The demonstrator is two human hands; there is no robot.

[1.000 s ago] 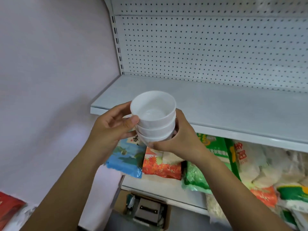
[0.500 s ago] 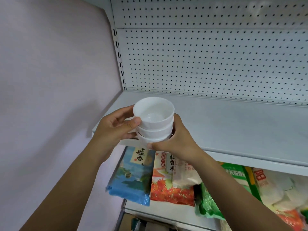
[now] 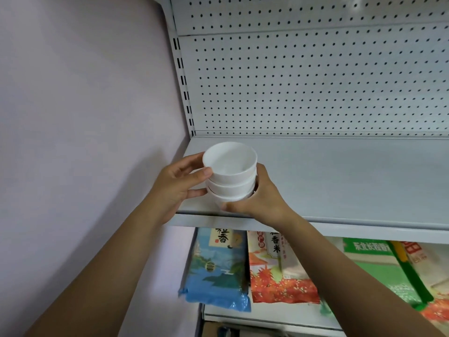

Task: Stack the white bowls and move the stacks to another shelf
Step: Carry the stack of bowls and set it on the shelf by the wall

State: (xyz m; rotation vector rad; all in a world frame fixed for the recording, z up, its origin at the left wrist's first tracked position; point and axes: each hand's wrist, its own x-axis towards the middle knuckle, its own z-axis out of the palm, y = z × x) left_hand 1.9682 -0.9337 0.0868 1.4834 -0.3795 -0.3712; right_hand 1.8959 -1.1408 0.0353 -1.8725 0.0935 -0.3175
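**Three nested white bowls held over the shelf's front left corner**

You have the stack of white bowls between both hands. It is three small, round, plain white bowls, nested upright one inside the next, so each lower bowl shows only as a band of rim under the one above. The top bowl faces you, and its smooth, glossy inside is in view.

Your left hand grips the stack from the left, thumb pressed on the top bowl's wall and fingers curled round the far side. Your right hand cups it from the right, its thumb lying along the bottom bowl's base.

The stack sits over the front left corner of the pale grey shelf, near the pink wall. Whether its base touches the shelf cannot be told. The perforated back panel rises behind. On the shelf below lie a blue bag, an orange bag and a green bag.
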